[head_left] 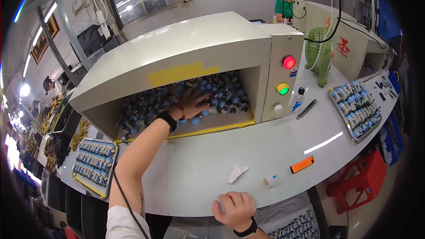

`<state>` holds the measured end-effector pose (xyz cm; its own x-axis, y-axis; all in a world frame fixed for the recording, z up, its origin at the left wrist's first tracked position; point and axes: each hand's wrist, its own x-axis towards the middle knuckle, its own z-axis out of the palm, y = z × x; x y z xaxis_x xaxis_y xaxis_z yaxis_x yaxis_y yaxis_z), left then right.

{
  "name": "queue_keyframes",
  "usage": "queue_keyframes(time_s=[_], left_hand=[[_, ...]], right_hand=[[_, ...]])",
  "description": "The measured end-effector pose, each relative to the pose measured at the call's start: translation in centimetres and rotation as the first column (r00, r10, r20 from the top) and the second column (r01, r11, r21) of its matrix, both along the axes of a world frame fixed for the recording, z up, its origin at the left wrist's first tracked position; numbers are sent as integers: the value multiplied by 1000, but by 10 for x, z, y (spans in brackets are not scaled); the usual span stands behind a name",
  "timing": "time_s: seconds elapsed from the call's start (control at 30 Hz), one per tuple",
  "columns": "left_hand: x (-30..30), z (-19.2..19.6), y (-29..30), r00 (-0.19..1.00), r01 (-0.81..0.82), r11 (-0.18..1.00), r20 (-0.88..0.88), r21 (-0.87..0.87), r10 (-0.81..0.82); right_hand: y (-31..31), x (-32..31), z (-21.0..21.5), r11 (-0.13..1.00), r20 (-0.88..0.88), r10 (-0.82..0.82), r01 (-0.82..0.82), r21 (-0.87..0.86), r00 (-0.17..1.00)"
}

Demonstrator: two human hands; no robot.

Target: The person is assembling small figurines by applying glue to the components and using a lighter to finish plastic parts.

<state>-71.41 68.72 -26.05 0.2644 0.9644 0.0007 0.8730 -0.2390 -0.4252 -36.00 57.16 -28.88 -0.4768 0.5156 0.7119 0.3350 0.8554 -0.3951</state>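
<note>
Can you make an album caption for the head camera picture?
Left hand at small blue-topped figures inside a beige machine; right hand by the white table.

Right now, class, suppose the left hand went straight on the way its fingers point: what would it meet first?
Most likely more of the small blue-topped pieces heaped inside the cream box, just past the fingertips of the left hand; depth is unclear, so it may already touch some.
</note>
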Motion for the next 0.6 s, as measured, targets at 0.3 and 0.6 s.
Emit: queue_keyframes(time_s=[0.3, 0.6], left_hand=[[25, -7, 13, 710, -664, 743, 384, 85, 591], [31, 8, -70, 642, -500, 862, 701, 76, 311]], right_hand=[[2, -1, -13, 1000, -11, -10, 10, 5, 1000], [1, 3, -18, 999, 2, -16, 16, 35, 1000]])
